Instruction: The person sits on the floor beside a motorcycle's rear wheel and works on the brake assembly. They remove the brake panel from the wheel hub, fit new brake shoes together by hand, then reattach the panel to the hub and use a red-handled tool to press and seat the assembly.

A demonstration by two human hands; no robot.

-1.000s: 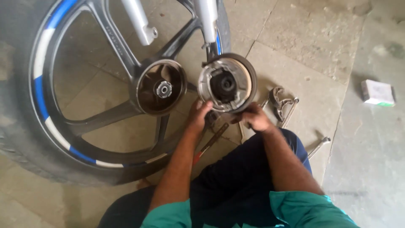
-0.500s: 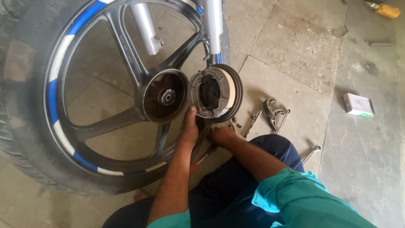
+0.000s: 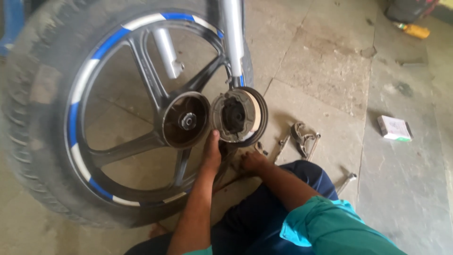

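Hands: left hand (image 3: 212,153) touching brake plate (image 3: 239,115)

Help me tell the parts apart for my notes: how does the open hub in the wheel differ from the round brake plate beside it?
The hub sits fixed among the wheel's spokes; the brake plate hangs free below the fork leg, left hand touching it. The hub is a hollow dark drum; the plate carries brake shoes. Both are round, similar in size.
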